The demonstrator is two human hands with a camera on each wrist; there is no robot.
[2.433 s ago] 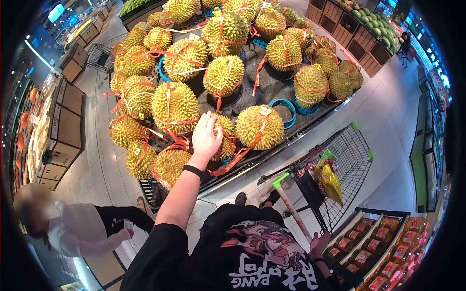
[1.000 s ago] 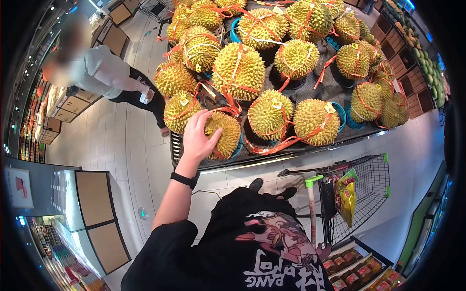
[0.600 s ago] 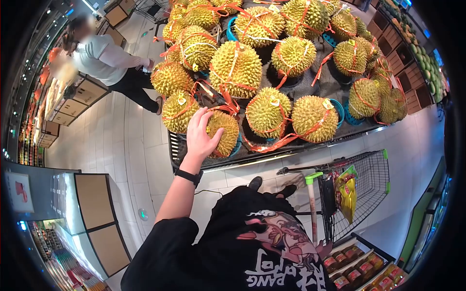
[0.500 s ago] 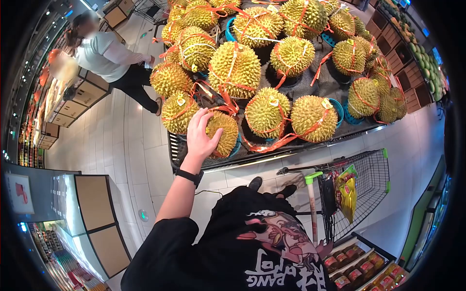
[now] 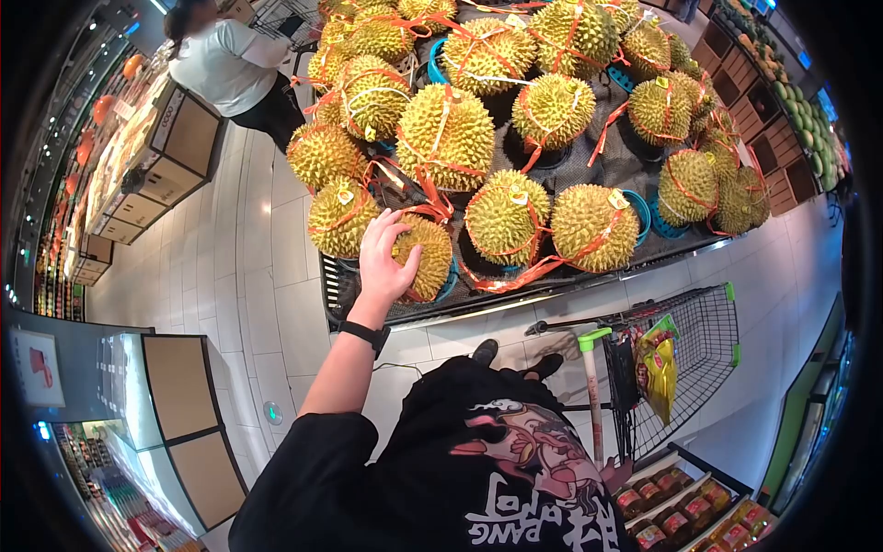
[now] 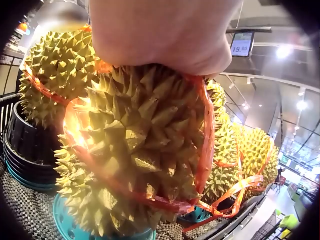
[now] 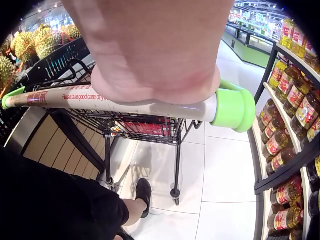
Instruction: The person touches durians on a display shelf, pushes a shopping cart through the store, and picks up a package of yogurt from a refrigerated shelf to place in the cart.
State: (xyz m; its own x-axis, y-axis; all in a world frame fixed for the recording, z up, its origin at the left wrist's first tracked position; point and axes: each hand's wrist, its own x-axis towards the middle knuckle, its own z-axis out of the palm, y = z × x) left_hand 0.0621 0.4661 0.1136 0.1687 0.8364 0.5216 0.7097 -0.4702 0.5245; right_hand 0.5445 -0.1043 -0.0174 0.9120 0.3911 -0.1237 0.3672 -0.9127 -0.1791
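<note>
My left hand (image 5: 382,262) lies with spread, fairly straight fingers on a spiky yellow-green durian (image 5: 428,262) tied with orange straps, at the front left of a durian display (image 5: 515,299). In the left wrist view the same durian (image 6: 135,150) fills the frame, with the palm (image 6: 165,30) just above its top. My right hand (image 7: 150,50) grips the shopping cart handle (image 7: 125,102) near its green end cap (image 7: 232,107). In the head view that hand (image 5: 614,474) is mostly hidden behind my black shirt, low on the handle (image 5: 591,396).
Several strapped durians sit in blue rings across the stand. The black wire cart (image 5: 685,350) holds a yellow bag (image 5: 655,368). Bottle shelves (image 5: 690,515) stand at my right. A person in white (image 5: 225,64) stands by wooden display boxes (image 5: 175,138) at the far left.
My left hand went from a durian further along the front row to the front-left one and stays there, fingers now a little more spread. The person in white walked away up the aisle.
</note>
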